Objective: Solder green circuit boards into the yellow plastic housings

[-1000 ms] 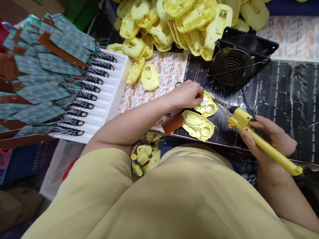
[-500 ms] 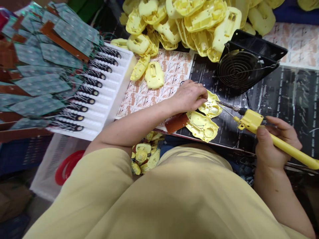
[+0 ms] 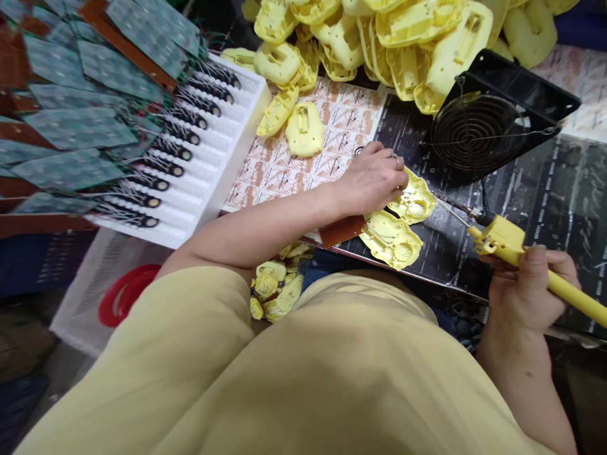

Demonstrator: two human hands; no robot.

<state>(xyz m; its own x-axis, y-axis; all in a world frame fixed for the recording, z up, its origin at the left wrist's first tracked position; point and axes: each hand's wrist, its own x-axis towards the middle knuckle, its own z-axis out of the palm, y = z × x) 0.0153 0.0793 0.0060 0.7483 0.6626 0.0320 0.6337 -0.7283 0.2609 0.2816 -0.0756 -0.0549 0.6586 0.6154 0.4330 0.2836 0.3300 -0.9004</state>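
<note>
My right hand (image 3: 533, 287) is wrapped round the handle of a yellow soldering gun (image 3: 505, 237), its thin metal tip pointing left. The tip ends close to the right edge of a yellow plastic shell half (image 3: 415, 199); whether they touch I cannot tell. Over the left end of that shell, my left hand (image 3: 374, 180) is closed with curled fingers, and what they pinch is hidden. A second yellow shell half (image 3: 393, 243), with thin wires in it, lies just nearer to me. At its left, a brown circuit board (image 3: 342, 231) sits partly under my left wrist.
A black fan (image 3: 478, 133) stands behind the soldering gun. Many yellow shells (image 3: 351, 41) are heaped at the back. On the left, a white foam tray (image 3: 222, 136) holds a row of black round parts wired to stacked circuit boards (image 3: 78, 123). A red ring (image 3: 126, 294) lies below.
The view has shifted a little. The soldering gun's tip has drawn slightly back to the right from the far shell half. My left hand stays closed at that shell.
</note>
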